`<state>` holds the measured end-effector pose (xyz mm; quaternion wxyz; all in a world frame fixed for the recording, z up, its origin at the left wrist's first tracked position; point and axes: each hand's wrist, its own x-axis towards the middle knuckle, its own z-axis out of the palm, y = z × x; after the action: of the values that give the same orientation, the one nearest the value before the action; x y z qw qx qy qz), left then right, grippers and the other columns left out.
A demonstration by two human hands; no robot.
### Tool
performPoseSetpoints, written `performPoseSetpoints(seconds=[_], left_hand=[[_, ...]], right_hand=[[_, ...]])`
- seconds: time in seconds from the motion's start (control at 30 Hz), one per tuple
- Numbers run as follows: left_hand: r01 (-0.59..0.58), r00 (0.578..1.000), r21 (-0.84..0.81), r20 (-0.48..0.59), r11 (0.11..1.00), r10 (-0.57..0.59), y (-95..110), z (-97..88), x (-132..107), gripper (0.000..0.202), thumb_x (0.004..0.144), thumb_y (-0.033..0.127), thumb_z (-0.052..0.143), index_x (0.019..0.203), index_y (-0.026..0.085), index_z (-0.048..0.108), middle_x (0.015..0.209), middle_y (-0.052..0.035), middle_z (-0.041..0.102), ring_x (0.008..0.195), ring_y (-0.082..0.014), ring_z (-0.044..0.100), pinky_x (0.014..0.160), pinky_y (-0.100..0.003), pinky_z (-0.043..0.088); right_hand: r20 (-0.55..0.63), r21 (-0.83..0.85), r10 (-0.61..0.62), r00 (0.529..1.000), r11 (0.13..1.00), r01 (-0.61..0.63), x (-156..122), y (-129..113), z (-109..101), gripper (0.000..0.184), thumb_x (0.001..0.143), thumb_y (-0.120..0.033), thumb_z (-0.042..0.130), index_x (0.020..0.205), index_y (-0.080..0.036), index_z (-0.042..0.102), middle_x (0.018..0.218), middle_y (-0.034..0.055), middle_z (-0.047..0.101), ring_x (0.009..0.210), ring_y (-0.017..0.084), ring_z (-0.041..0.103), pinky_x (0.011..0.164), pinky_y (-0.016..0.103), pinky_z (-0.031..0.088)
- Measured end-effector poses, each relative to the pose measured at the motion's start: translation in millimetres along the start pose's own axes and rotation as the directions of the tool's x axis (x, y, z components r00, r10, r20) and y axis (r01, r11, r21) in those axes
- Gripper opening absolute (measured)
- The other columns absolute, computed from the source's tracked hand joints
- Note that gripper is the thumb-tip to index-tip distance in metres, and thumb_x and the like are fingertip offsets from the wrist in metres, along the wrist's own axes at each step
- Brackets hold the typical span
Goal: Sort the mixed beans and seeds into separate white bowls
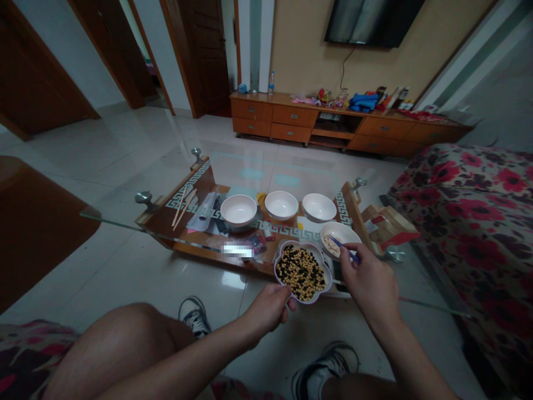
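Note:
A flower-shaped, pale-rimmed dish (328,278) holds a mix of black and yellowish beans (300,272) at the near edge of the glass table. My left hand (270,311) is closed on its near rim, thumb on top. Between the fingers of my right hand (370,280) is a slim blue pair of tweezers (336,241), its tip over a round white bowl (347,232). Some pale bits lie in that bowl; they are too small to make out. Three other white bowls stand in a row behind: the left one (239,210), the middle one (281,205) and the right one (318,207).
The glass table (120,222) has metal knobs at its corners. Chopsticks (183,208), papers (204,216) and small packets (258,243) show around its left half. A cardboard box (389,228) is at the right, near a flowered sofa (470,205). Beyond is a long wooden cabinet (291,119).

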<state>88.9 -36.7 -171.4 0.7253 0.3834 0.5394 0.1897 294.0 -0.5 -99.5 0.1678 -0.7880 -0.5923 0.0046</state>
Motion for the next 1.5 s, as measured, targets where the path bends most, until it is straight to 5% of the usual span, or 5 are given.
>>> performPoseSetpoints(seconds=[0.4, 0.7, 1.0, 1.33, 1.5], left_hand=[[-0.011, 1.0, -0.006, -0.001, 1.0, 0.011, -0.7, 1.6, 2.9, 0.04, 0.09, 0.047, 0.035, 0.07, 0.019, 0.054, 0.042, 0.005, 0.041, 0.032, -0.0079, 0.025, 0.036, -0.021, 0.015], [-0.021, 1.0, -0.011, 0.006, 1.0, 0.021, -2.9, 1.8, 5.8, 0.044, 0.09, 0.053, 0.035, 0.07, 0.019, 0.054, 0.042, 0.0051, 0.041, 0.031, -0.0079, 0.025, 0.036, -0.021, 0.016], [-0.013, 1.0, 0.008, 0.003, 1.0, 0.013, -4.9, 0.6, 5.5, 0.045, 0.09, 0.055, 0.035, 0.071, 0.019, 0.054, 0.041, 0.0054, 0.041, 0.03, -0.0076, 0.025, 0.037, -0.021, 0.017], [-0.018, 1.0, -0.014, 0.005, 1.0, 0.018, -4.4, 3.1, 7.9, 0.043, 0.09, 0.053, 0.035, 0.07, 0.019, 0.054, 0.04, 0.0054, 0.04, 0.03, -0.0078, 0.025, 0.036, -0.021, 0.016], [-0.006, 1.0, -0.004, -0.003, 1.0, 0.006, -2.9, 4.7, 6.9, 0.04, 0.091, 0.047, 0.034, 0.07, 0.02, 0.054, 0.04, 0.0053, 0.04, 0.031, -0.0077, 0.024, 0.036, -0.021, 0.016]], right_hand=[[0.284, -0.054, -0.288, 0.914, 0.947, 0.315, -7.5, -8.5, 10.5, 0.02, 0.085, -0.034, 0.052, 0.081, -0.023, 0.068, 0.071, 0.0045, 0.071, 0.066, 0.019, 0.065, 0.055, 0.026, 0.029], [0.44, 0.244, -0.493, 0.751, 0.87, 0.428, -12.4, -10.7, 16.3, 0.025, 0.09, -0.032, 0.047, 0.093, -0.022, 0.069, 0.08, 0.0031, 0.074, 0.073, 0.018, 0.067, 0.065, 0.027, 0.038], [0.251, -0.124, -0.285, 0.925, 0.938, 0.323, -7.7, -8.2, 15.5, 0.022, 0.089, -0.035, 0.05, 0.087, -0.023, 0.069, 0.074, 0.0058, 0.072, 0.068, 0.021, 0.065, 0.058, 0.028, 0.031], [0.411, 0.268, -0.533, 0.74, 0.846, 0.46, -18.5, -17.5, 21.0, 0.024, 0.091, -0.03, 0.046, 0.09, -0.022, 0.069, 0.083, 0.0029, 0.074, 0.076, 0.018, 0.066, 0.069, 0.027, 0.038], [0.33, 0.107, -0.416, 0.848, 0.908, 0.404, -13.7, -13.8, 25.3, 0.028, 0.096, -0.031, 0.041, 0.101, -0.021, 0.067, 0.089, 0.0058, 0.075, 0.079, 0.019, 0.068, 0.068, 0.028, 0.038]])
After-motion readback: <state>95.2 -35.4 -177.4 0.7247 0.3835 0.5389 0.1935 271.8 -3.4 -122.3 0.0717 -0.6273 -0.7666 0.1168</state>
